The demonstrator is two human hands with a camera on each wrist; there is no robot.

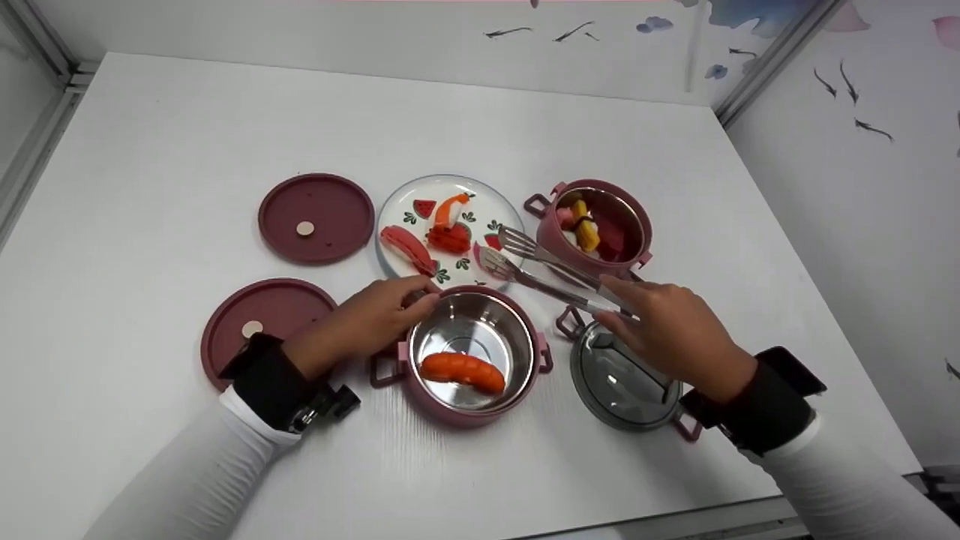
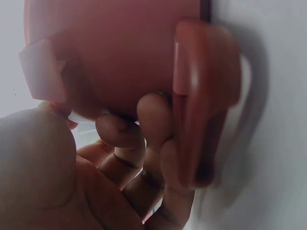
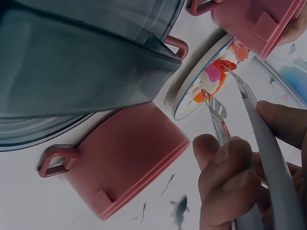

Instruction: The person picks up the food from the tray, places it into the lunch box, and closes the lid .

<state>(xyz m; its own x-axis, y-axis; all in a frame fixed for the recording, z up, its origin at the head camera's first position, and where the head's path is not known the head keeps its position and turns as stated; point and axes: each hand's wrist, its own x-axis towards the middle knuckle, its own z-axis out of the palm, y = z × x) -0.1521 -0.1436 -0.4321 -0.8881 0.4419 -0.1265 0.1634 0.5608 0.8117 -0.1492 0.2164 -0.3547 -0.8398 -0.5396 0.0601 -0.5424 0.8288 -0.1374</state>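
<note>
Even light fills the head view; the round pink steel-lined pot [image 1: 474, 334] glints inside; the left-wrist view hazes white at ten o'clock.

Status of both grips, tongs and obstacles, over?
Left grip holds left pot. Right grip holds open tongs, tips over plate. Possible obstacle: grey lid below right grip.

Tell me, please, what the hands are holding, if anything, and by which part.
The right hand holds the metal tongs by their arms; the left hand holds the nearer open pot at its rim and outer wall.
</note>
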